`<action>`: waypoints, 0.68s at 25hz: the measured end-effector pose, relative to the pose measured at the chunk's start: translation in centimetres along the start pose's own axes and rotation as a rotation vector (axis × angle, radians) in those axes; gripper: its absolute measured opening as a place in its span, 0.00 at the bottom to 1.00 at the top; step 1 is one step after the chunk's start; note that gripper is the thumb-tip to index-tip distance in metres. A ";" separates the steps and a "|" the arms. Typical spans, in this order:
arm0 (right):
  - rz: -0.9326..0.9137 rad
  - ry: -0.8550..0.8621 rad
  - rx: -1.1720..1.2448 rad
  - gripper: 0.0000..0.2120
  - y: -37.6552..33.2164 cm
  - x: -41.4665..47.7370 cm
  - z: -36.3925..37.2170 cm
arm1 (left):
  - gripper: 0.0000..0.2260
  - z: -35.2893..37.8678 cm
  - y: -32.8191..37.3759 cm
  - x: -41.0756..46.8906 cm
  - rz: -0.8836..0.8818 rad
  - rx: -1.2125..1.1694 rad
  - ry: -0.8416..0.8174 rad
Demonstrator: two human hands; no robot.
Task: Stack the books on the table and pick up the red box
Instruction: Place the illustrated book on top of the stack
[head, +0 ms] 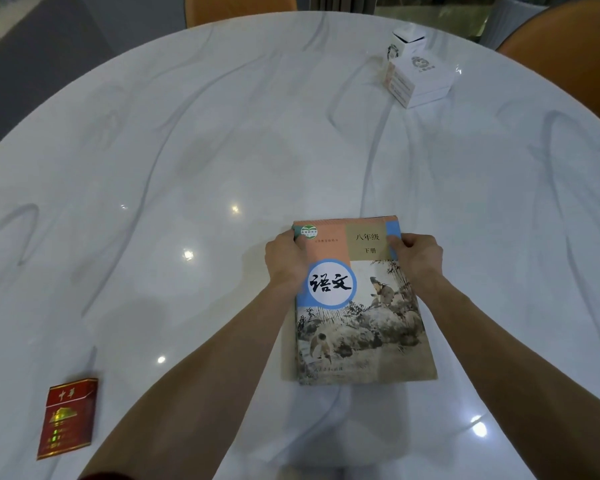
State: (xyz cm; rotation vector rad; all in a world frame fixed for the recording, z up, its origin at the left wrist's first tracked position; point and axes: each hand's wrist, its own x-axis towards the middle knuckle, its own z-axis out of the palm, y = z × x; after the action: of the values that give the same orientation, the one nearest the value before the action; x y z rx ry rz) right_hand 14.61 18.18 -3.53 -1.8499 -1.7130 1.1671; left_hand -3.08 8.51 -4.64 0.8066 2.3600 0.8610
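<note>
Squaring the illustrated textbook stack (361, 306) works best with left hand (286, 259) and right hand (420, 256) clamped on its opposite edges, pressing evenly.

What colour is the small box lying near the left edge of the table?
Red, with gold markings; the red box shows clearly in the head view.

Books (357, 306) near table (222, 133) front-centre; box (68, 417) front-left; 2 cartons (418, 74) far right.
</note>
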 end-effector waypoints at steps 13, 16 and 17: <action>-0.118 -0.017 -0.310 0.18 -2.0 -2.1 -1.8 | 0.13 -3.3 0.5 -1.3 0.043 0.151 -0.107; -0.256 0.010 -0.474 0.14 -3.2 -5.1 -2.2 | 0.12 -6.2 -0.3 -2.4 0.130 0.220 -0.097; -0.302 0.007 -0.508 0.14 -3.8 -6.2 -2.2 | 0.12 -7.3 -0.4 -2.9 0.155 0.244 -0.086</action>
State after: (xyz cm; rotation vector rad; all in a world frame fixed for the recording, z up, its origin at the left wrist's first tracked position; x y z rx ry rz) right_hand 14.33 13.72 2.58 -1.7506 -2.3449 0.6442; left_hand -5.74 3.41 0.67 1.1137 2.3788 0.5897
